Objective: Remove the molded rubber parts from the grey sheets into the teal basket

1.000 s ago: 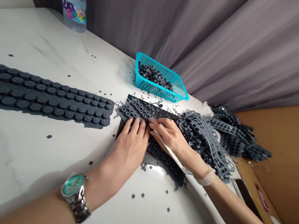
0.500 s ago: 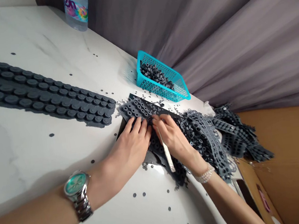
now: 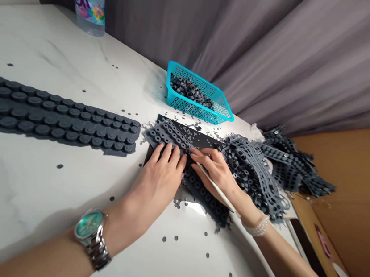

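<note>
We saw a white, grey-veined marble-look table, glossy enough to catch a bright reflection. Beyond its far edge we saw a pleated grey-purple fabric curtain; past its right edge, a plain brown cardboard-like panel stood below the curtain.

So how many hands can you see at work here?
2. The left hand rests its fingers on the dark sheet of rings; the right hand, close beside it, grips a slim pale tool. I see no others.
</note>
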A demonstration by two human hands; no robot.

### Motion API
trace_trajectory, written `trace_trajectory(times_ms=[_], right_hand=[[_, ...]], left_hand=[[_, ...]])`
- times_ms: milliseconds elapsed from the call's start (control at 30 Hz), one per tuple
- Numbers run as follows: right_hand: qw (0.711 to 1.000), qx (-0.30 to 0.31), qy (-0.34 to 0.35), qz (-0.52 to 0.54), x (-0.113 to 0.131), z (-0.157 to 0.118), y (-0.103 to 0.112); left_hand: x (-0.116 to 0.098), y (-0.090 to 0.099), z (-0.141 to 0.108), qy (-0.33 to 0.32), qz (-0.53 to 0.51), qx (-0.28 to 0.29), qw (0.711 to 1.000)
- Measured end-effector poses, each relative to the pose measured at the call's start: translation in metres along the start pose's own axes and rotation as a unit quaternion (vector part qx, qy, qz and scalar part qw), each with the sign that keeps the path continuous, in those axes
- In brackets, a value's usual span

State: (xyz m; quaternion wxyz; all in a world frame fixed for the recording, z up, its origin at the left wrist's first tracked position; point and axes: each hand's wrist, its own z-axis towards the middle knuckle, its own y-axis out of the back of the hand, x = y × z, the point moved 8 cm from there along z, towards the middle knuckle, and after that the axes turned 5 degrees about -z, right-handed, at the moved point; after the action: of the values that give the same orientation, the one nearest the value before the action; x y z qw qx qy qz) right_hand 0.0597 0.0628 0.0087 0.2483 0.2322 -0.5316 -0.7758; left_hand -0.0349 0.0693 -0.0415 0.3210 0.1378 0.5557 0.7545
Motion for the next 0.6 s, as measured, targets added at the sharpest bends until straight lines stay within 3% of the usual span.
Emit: trace_trajectory(times_ms=[333, 500, 600], right_hand=[[0.999, 0.023, 0.020, -0.038, 0.004, 0.002, -0.008], [0.996, 0.074, 0.024, -0.040, 0.012, 0.007, -0.014], [0.997, 0.064, -0.012, -0.044, 0.002, 0.007, -0.010]], left_hand=[[0.001, -0.001, 0.000, 0.000, 0.009, 0.004, 1.000], [0.001, -0.001, 0.000, -0.005, -0.004, -0.001, 1.000], [0.001, -0.001, -0.001, -0.008, 0.001, -0.001, 1.000]])
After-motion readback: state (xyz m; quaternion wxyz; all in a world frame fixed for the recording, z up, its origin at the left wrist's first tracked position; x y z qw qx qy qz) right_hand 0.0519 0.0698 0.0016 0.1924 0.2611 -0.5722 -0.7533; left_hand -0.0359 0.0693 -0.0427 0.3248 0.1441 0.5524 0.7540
